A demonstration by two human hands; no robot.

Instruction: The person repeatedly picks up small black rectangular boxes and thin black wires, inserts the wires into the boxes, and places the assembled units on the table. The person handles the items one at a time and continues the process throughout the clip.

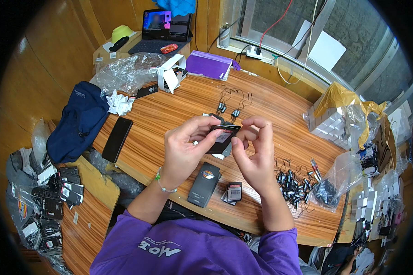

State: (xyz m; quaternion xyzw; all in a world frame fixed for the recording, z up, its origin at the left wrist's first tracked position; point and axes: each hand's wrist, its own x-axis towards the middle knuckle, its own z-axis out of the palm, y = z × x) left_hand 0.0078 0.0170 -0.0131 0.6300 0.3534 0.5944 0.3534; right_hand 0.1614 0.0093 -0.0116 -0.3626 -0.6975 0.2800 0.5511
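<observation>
My left hand (186, 141) pinches a black hang tag (221, 139) with a white barcode sticker between thumb and fingers, above the table. At the tag's right edge is my right hand (256, 149), its thumb and curled fingers closed on that edge. Behind the tag, black cords with small dark toggles (235, 113) lie on the wood, partly hidden by my hands. Below my hands sits a stack of long dark grey tags (203, 184) with an oval logo. Beside it is a small pile of black tags with barcode stickers (232, 192).
A heap of corded toggles (294, 189) lies right, by tweezers (315, 169) and a clear bag (337, 183). White boxes (328, 121) stand farther back. Left are a phone (117, 140), a navy cloth bag (80, 121) and bundled tags (48, 204). A laptop (165, 32) stands behind a purple pouch (209, 65).
</observation>
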